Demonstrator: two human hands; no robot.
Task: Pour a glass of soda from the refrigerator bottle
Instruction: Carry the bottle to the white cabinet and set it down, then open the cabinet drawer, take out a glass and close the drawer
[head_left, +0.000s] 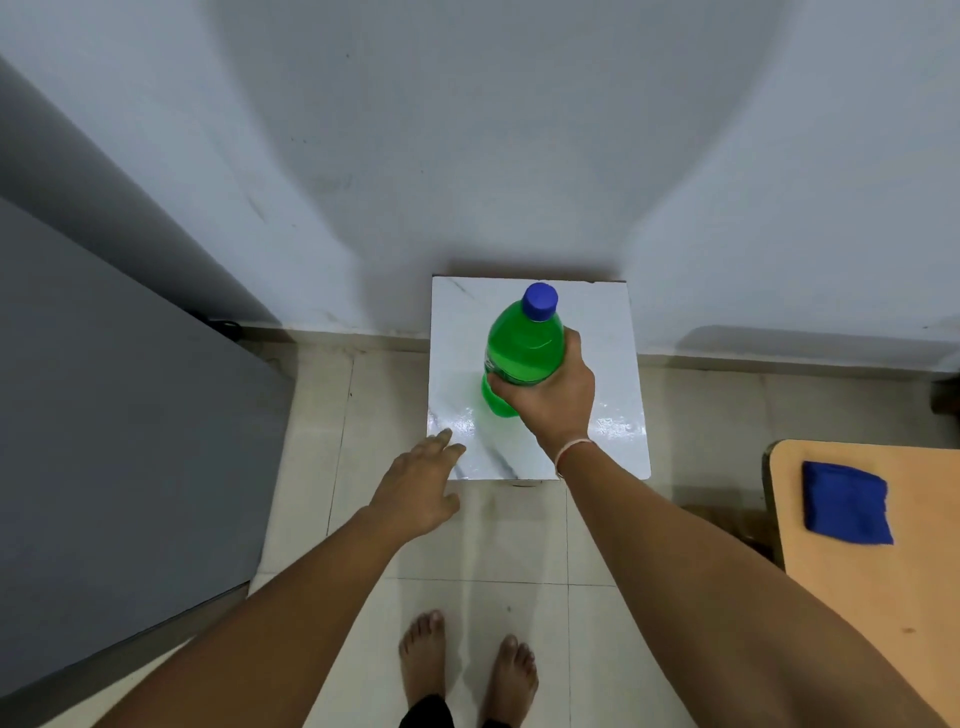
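A green soda bottle (522, 348) with a blue cap (540, 301) stands upright on a small white marble-topped table (613, 364) against the wall. My right hand (550, 397) is wrapped around the bottle's lower body from the near right side. My left hand (421, 486) hovers at the table's front left corner, fingers loosely apart, holding nothing. No glass is in view.
The grey refrigerator (104, 415) fills the left side, its door shut. A tan wooden table (872, 597) with a folded blue cloth (847, 504) stands at the right. My bare feet (467, 670) stand on the tiled floor in front of the small table.
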